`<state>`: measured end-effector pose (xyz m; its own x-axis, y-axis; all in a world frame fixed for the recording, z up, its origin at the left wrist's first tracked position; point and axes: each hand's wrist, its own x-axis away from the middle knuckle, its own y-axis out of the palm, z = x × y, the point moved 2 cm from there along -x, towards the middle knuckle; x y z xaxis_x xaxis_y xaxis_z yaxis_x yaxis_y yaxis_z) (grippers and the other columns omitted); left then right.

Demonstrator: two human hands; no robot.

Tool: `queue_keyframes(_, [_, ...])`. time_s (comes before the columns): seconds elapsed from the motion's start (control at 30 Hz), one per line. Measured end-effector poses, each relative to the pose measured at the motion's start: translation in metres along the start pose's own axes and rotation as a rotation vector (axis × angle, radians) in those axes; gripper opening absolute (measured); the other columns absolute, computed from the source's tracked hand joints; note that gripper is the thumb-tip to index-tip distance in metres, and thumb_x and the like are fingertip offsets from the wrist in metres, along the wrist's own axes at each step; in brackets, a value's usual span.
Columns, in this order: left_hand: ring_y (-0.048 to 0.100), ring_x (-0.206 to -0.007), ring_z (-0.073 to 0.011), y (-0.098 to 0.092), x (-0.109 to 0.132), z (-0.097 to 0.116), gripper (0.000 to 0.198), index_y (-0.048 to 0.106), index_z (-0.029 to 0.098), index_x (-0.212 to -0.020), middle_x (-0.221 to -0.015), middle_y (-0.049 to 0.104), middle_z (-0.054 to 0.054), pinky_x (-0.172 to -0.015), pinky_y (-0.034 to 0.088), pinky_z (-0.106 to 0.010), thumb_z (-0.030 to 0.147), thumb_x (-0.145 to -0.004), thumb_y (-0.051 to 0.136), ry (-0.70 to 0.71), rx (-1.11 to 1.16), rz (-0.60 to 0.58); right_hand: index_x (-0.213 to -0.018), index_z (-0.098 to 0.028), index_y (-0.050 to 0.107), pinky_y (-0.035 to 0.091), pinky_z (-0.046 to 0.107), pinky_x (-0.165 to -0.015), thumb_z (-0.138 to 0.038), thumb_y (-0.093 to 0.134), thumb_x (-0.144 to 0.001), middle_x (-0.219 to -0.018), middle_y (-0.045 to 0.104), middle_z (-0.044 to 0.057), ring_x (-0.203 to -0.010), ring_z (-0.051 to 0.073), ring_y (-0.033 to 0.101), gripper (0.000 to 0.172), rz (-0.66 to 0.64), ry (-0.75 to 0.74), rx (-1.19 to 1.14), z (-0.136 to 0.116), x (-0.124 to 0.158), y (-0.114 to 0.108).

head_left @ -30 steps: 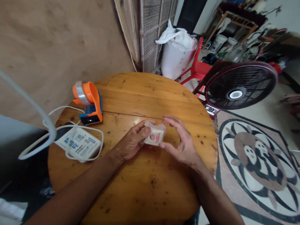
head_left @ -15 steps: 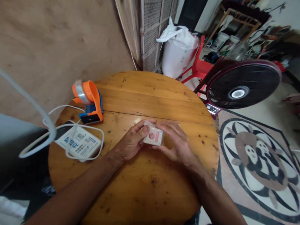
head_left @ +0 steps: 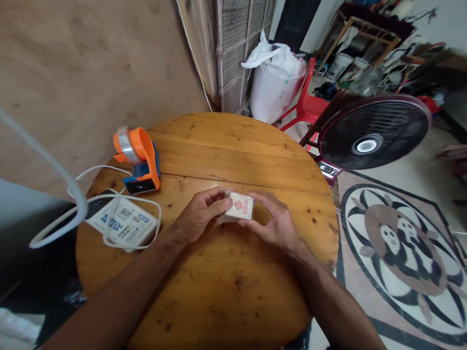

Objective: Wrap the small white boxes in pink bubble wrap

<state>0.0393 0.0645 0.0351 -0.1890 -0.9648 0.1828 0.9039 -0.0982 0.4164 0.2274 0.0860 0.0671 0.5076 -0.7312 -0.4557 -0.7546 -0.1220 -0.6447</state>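
Note:
A small white box with red print point(head_left: 240, 206), about the size of a pack of cards and seemingly in clear film, is held just over the wooden table point(head_left: 227, 149). My left hand point(head_left: 203, 213) grips its left end, thumb on the top face and fingers curled behind. At the box's right end my right hand point(head_left: 274, 220) pinches it, index finger at the far corner and thumb at the near one. A gap shows between the right palm and the box. The box's underside is hidden.
On the table's left stand an orange and blue tape dispenser point(head_left: 139, 158) and a white printed box point(head_left: 128, 224) with a white cable looped over it. Beyond the right edge is a fan point(head_left: 366, 144). A white sack point(head_left: 276, 84) and red chair point(head_left: 310, 106) stand behind.
The small box has turned and levelled, so its printed face sits differently. My right hand has shifted from cupping near its side to pinching the right end.

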Motion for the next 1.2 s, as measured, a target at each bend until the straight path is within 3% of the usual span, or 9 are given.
queue_keyframes(0.17, [0.064,-0.076,-0.0150,0.000,-0.002,-0.003,0.039,0.070,0.016,-0.107,-0.093,0.072,-0.004,-0.070,0.049,-0.024,0.037,-0.075,0.075,-0.003,-0.077,0.050,-0.117,-0.024,0.062,0.051,0.039,-0.091,-0.043,0.073,-0.078,-0.109,0.072,0.008,-0.103,0.024,0.067,0.044,-0.038,0.003,0.012,0.007,0.000,0.005])
queue_keyframes(0.4, [0.064,-0.090,-0.0207,0.006,0.002,0.008,0.039,0.070,0.015,-0.113,-0.103,0.072,-0.006,-0.078,0.049,-0.027,0.035,-0.080,0.067,0.072,-0.297,0.101,-0.117,-0.024,0.062,0.051,0.038,-0.090,-0.044,0.072,-0.079,-0.110,0.072,0.008,-0.102,0.023,0.067,0.044,-0.072,0.051,0.009,0.013,-0.001,0.011])
queue_keyframes(0.63, [0.064,-0.101,-0.0237,0.000,-0.003,-0.004,0.037,0.071,0.017,-0.113,-0.113,0.071,-0.008,-0.092,0.048,-0.035,0.025,-0.078,0.065,0.147,-0.481,0.146,-0.118,-0.023,0.064,0.049,0.039,-0.092,-0.038,0.073,-0.077,-0.111,0.071,0.008,-0.103,0.023,0.066,0.045,-0.212,0.090,-0.003,0.026,-0.003,0.014])
queue_keyframes(0.77, [0.063,-0.106,-0.0232,0.001,-0.004,-0.009,0.045,0.065,0.017,-0.122,-0.119,0.068,-0.010,-0.095,0.048,-0.035,0.024,-0.077,0.067,0.183,-0.465,0.111,-0.116,-0.023,0.065,0.049,0.039,-0.091,-0.034,0.076,-0.072,-0.115,0.069,0.008,-0.104,0.024,0.064,0.046,-0.259,0.132,-0.016,0.034,-0.003,0.012])
queue_keyframes(1.0, [0.059,-0.106,-0.0219,0.007,-0.002,-0.005,0.034,0.069,0.021,-0.114,-0.115,0.066,-0.008,-0.097,0.044,-0.034,0.021,-0.080,0.064,0.364,-0.624,0.120,-0.118,-0.020,0.063,0.049,0.036,-0.086,-0.029,0.075,-0.073,-0.110,0.069,0.008,-0.097,0.022,0.064,0.047,-0.317,0.145,-0.031,0.036,-0.002,0.009])
queue_keyframes(1.2, [0.060,-0.101,-0.0207,0.007,-0.006,-0.009,0.038,0.066,0.020,-0.117,-0.115,0.064,-0.008,-0.092,0.046,-0.033,0.018,-0.080,0.060,0.345,-0.639,0.099,-0.118,-0.021,0.064,0.048,0.035,-0.086,-0.024,0.074,-0.072,-0.109,0.070,0.007,-0.097,0.021,0.064,0.046,-0.321,0.166,-0.043,0.034,-0.002,0.009])
